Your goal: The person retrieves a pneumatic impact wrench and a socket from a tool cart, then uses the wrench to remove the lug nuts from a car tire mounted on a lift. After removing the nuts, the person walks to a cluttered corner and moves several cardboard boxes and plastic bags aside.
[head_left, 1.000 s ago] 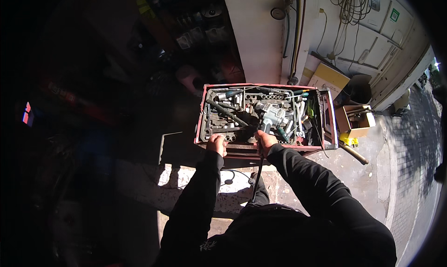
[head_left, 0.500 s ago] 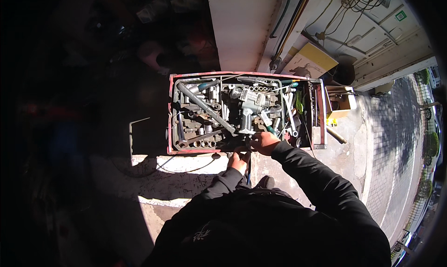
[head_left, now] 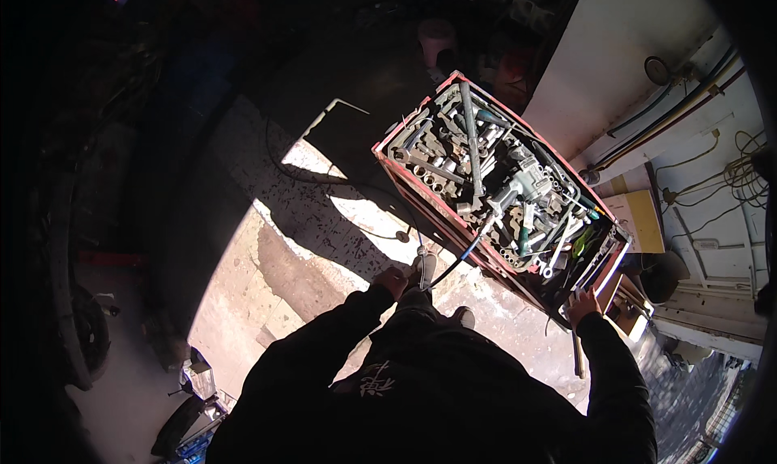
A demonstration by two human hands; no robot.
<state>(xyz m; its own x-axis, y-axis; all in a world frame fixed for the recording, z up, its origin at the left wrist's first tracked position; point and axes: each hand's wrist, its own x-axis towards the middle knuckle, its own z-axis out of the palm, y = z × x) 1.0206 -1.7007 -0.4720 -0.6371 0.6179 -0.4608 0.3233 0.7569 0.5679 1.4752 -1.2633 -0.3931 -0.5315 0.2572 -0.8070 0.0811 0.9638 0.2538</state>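
Note:
A red-rimmed tool cart [head_left: 417,185] stands at an angle in front of me, its top tray crowded with sockets, wrenches and other hand tools. On the pile lies a grey impact wrench [head_left: 530,178], a dark hose with a blue section [head_left: 467,254] running from its handle toward my feet. My right hand [head_left: 581,306] is at the cart's near right corner, its fingers curled over the end rail. Low beside my shoe and that hose is my left hand [head_left: 392,283], dim and loosely bent; whether it holds anything is hidden. A long metal bar [head_left: 472,140] lies across the tools.
A thin dark hose with a round fitting [head_left: 402,236] trails over the sunlit floor. Beyond the cart's right end are an open box [head_left: 630,306] and a yellow-and-white board [head_left: 639,221] against the wall. Coiled cable [head_left: 745,173] hangs farther right. Deep shadow covers the left.
My right hand has left the impact wrench's handle end for the cart's right corner. My left hand has moved down and left. The view has turned, so the cart now appears slanted.

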